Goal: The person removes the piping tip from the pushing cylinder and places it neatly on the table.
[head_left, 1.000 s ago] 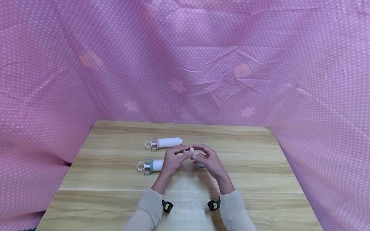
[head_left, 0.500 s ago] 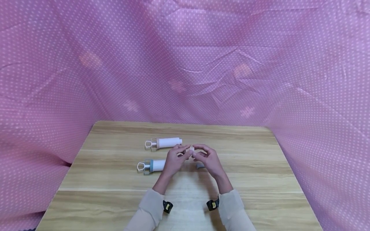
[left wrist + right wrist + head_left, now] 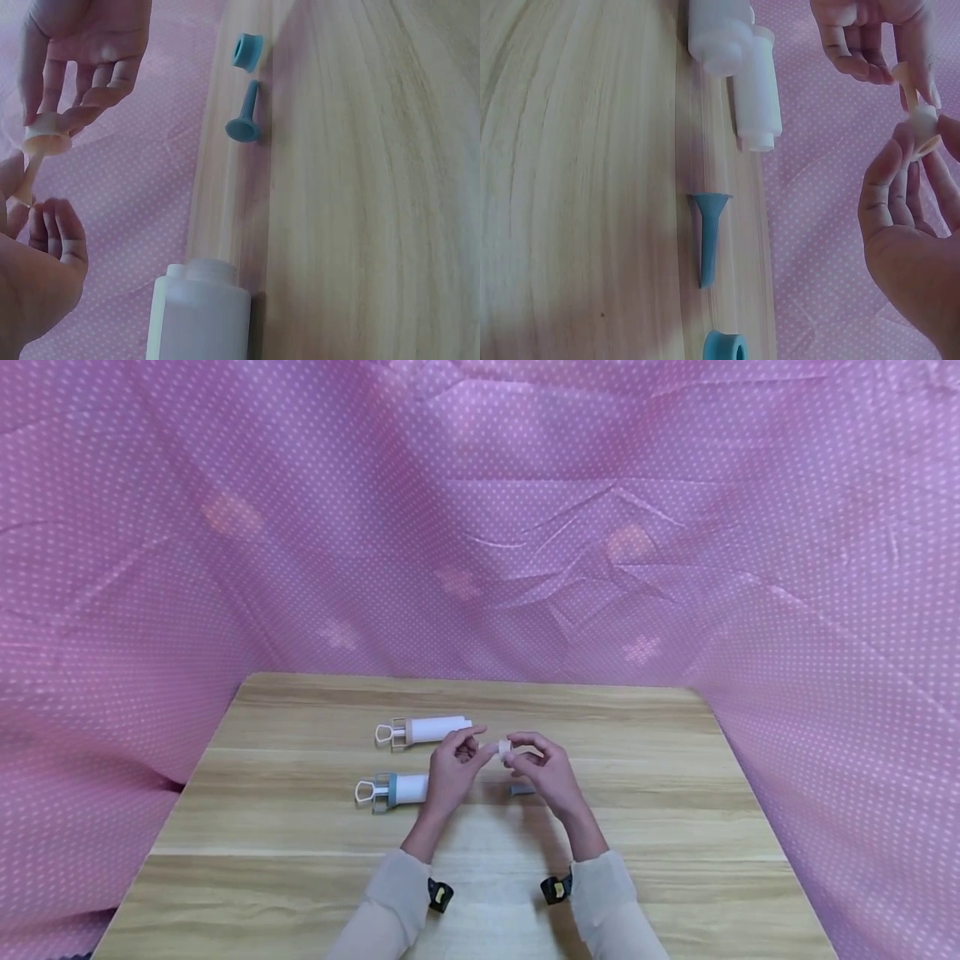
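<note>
My right hand [image 3: 551, 777] holds a small cream ring cap [image 3: 924, 120] between thumb and fingertips. From the cap, a peach funnel-shaped nozzle [image 3: 31, 176] sticks out toward my left hand [image 3: 452, 772], its narrow stem between that hand's thumb and fingers. The left index finger is raised in the head view. Both hands are above the table, partly hiding the small parts from the head camera. Beside the left hand lies a large white syringe with a teal collar [image 3: 392, 790], its front end hidden by that hand. A second syringe with a beige collar [image 3: 409, 732] lies farther back.
On the wooden table [image 3: 300, 877], a teal nozzle [image 3: 244, 127] lies below the hands with a teal ring cap [image 3: 249, 52] close by. Pink dotted cloth [image 3: 525, 527] hangs behind the table and along both sides.
The cap has shifted slightly right with my right hand. My left fingers have spread, with the index finger lifting off the cap. The syringes stay put.
</note>
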Motion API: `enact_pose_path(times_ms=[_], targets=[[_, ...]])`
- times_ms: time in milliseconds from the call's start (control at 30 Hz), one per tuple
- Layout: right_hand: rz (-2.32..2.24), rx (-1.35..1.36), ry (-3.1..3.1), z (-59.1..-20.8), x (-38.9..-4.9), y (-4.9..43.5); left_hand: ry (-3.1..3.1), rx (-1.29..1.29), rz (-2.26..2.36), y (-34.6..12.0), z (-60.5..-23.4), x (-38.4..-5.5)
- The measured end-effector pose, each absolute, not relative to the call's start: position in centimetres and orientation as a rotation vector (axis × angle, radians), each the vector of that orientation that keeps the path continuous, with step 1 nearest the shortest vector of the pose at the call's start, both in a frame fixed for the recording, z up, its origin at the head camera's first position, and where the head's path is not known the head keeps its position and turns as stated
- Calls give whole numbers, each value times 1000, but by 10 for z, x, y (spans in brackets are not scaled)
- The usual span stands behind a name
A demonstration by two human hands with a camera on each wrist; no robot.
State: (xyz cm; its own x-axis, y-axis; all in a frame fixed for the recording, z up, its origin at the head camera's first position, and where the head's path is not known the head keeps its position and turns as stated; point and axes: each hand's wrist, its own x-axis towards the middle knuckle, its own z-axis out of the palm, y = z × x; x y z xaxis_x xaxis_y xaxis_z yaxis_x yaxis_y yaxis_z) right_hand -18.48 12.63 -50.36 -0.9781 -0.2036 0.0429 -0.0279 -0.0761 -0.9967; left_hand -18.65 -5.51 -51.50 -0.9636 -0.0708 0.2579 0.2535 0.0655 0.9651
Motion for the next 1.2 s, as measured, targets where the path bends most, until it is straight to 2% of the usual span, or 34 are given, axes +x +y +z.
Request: enact_pose_path(times_ms=[533,833,967,1200], targets=[[-2187,-214,2206,-504,-192,142,-2023,-13,-1963,-44,-522,-196],[-2196,-199,2247,-479,-181,143,-2046,17,-1959,-41,-524,-198],[-2178,-194,2301,-480,-184,145,-2052,24,-1950,-39,-524,-200],[-2125,-192,2387,-505,-199,155,-2055,27,-1878,-35,-525,-202]])
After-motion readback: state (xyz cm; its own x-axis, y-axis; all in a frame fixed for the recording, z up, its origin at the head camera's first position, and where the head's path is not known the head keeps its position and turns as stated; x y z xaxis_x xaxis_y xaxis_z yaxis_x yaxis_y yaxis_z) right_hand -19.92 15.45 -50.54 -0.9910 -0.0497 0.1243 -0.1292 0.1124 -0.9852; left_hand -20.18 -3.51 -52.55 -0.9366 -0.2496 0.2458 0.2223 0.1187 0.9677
